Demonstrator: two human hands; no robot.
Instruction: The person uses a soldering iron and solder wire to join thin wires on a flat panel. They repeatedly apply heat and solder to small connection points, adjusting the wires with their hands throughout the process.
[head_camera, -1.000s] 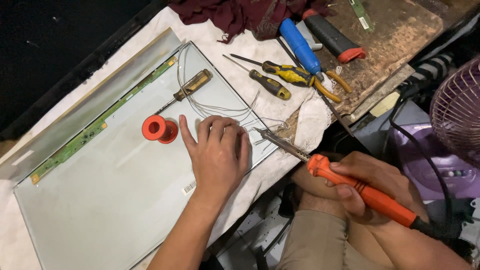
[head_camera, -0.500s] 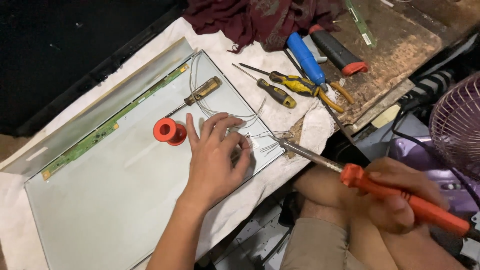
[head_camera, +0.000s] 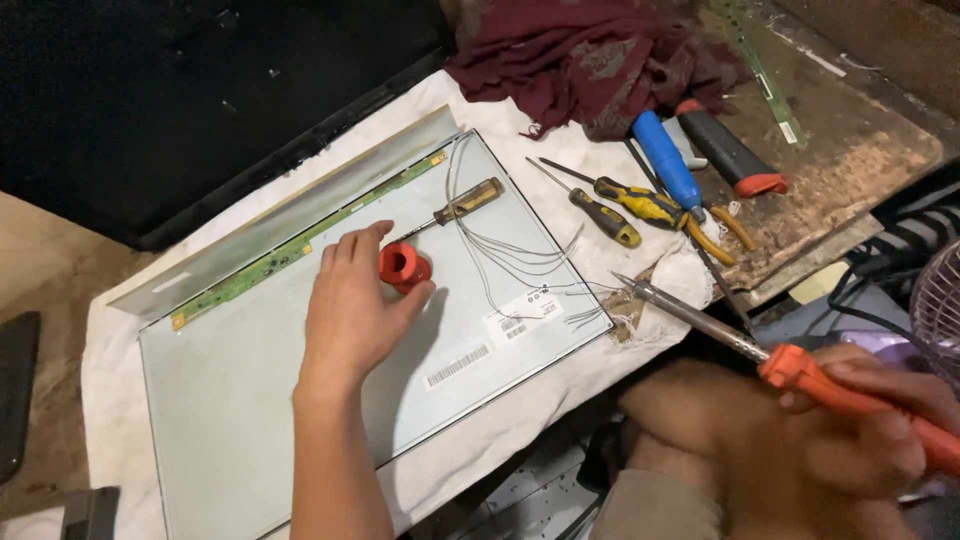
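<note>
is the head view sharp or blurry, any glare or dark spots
Head view: the left hand, red spool and grey panel are fairly sharp and evenly lit; the right hand at the lower edge is blurred; the upper left is nearly black.

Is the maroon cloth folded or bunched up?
Bunched up: the maroon cloth lies crumpled in loose wrinkles beyond the panel.

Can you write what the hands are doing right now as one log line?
left hand: grasping red spool on panel | right hand: holding soldering iron
</note>
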